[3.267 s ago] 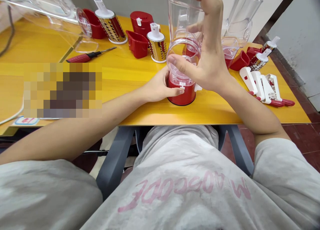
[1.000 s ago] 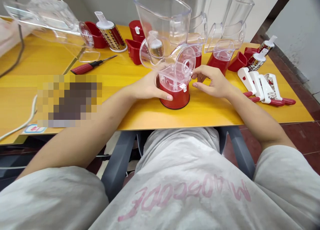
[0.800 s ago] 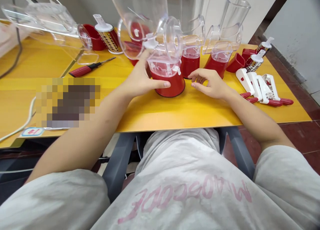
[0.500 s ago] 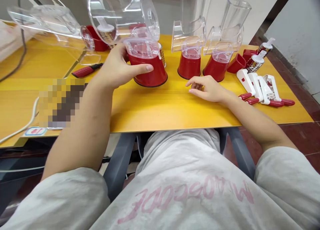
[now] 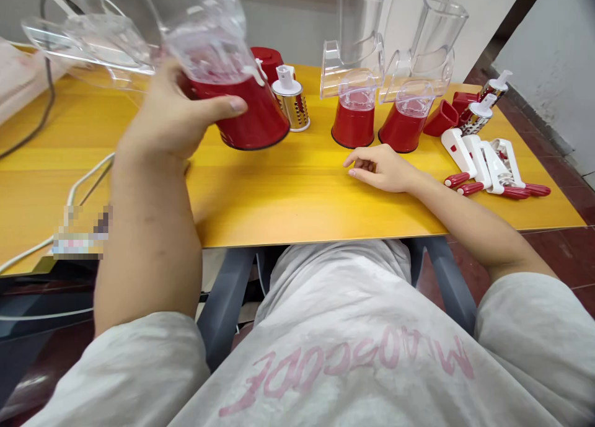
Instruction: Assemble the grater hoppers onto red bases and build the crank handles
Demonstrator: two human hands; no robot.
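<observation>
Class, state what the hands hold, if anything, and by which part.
Left hand: the clear-topped unit, by the upper part of its red base. Right hand: nothing.

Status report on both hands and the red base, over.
Left hand gripping red base, base tilted. Right hand loosely curled, holding nothing. Perforated drum just right of base in view.

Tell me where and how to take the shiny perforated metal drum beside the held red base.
Probably by its narrow white stem, coming from above and the right with the empty right hand. The shiny perforated metal drum stands upright, so the stem points up unobstructed; the tilted, round red base in the left hand crowds its left side.
</observation>
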